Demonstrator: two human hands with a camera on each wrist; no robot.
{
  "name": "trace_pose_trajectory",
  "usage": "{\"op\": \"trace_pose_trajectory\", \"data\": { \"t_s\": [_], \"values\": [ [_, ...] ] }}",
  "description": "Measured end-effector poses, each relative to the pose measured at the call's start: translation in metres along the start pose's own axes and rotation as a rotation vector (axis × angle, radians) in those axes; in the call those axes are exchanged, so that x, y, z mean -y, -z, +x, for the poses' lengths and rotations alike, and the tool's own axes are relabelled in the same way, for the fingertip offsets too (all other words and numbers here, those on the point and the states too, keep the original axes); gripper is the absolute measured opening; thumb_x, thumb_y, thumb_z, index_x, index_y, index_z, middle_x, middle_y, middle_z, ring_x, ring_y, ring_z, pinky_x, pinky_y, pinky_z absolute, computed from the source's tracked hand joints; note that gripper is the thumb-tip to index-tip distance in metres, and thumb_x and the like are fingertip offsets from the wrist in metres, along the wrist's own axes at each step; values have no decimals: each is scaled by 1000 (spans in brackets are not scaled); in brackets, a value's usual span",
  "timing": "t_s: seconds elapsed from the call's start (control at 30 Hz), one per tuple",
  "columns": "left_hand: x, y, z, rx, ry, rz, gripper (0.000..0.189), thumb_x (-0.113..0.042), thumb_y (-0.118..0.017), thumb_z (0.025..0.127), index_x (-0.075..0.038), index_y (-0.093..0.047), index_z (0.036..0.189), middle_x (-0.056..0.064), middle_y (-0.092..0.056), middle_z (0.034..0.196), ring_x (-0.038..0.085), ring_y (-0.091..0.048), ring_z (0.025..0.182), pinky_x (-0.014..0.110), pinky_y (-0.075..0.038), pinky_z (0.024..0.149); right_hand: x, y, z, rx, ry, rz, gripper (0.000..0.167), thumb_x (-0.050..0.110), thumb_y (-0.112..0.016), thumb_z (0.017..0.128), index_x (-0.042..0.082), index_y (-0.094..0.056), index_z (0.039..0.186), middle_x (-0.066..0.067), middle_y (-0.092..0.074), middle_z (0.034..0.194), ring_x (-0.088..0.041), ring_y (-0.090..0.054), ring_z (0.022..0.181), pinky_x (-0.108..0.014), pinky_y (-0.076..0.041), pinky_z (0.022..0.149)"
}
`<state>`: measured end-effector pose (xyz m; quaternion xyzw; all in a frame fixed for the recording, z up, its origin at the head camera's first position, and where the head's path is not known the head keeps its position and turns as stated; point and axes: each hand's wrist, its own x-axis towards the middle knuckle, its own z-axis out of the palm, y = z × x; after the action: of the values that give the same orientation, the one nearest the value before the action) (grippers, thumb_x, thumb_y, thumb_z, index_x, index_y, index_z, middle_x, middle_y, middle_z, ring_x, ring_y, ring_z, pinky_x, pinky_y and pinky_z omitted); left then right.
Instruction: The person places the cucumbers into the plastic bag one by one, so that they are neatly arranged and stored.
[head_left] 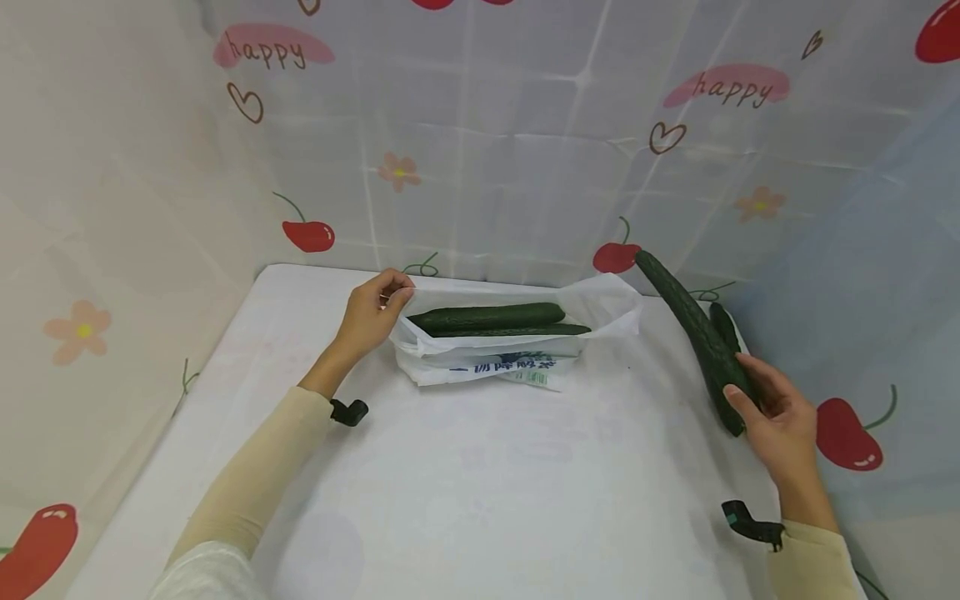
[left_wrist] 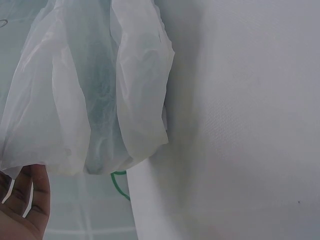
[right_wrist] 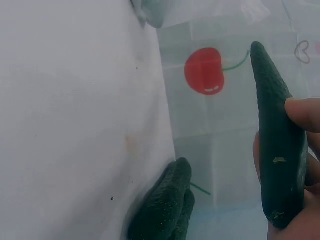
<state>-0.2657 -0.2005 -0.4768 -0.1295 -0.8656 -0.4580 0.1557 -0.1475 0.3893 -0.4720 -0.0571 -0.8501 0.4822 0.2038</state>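
Note:
A white plastic bag (head_left: 427, 360) with blue print lies on the table, its mouth spread wide. Two dark green cucumbers (head_left: 495, 317) show side by side inside it. At the bag's left end my left hand (head_left: 366, 315) pinches the rim between thumb and fingers; in the left wrist view the fingers (left_wrist: 39, 200) meet the bag's edge. My right hand (head_left: 783, 421) grips a long cucumber (head_left: 693, 329) near its lower end, tilted up and to the left, above the table's right side. Beneath it, more cucumbers (right_wrist: 162, 205) lie together at the table edge, partly hidden in the head view.
The white table (head_left: 480, 483) meets a printed curtain (head_left: 510, 192) with cherries and flowers along its back; similar sheets hang at both sides. A black wrist camera mount (head_left: 348, 412) juts from the left wrist, and another mount (head_left: 750, 527) from the right.

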Motion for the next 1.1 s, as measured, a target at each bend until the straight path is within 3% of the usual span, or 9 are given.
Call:
{"op": "trace_pose_trajectory", "data": {
  "t_s": [0.23, 0.6, 1.1],
  "values": [
    [-2, 1, 1, 4, 5, 6, 17, -26, -63, 110, -13, -69, 118, 8, -73, 108, 20, -66, 102, 23, -49, 87, 7, -1, 7, 42, 93, 33, 54, -6, -76, 95, 7, -66, 146, 13, -68, 145, 7, -62, 130, -2, -48, 97],
    [-2, 1, 1, 5, -3, 7, 16, -25, -64, 110, -13, -69, 118, 7, -72, 108, 20, -66, 102, 24, -50, 87, 27, -4, 16, 107, 194, 46, 54, -8, -75, 95, 3, -64, 147, 19, -69, 139, 6, -66, 120, -3, -50, 94],
    [2, 0, 0, 0, -4, 8, 15, -25, -64, 110, -13, -70, 117, 8, -73, 107, 20, -66, 101, 21, -50, 86, 55, -21, 22, 227, 282, 79, 52, -11, -73, 94, 0, -64, 145, 18, -70, 134, 0, -68, 109, -6, -54, 89]
  ]
}}
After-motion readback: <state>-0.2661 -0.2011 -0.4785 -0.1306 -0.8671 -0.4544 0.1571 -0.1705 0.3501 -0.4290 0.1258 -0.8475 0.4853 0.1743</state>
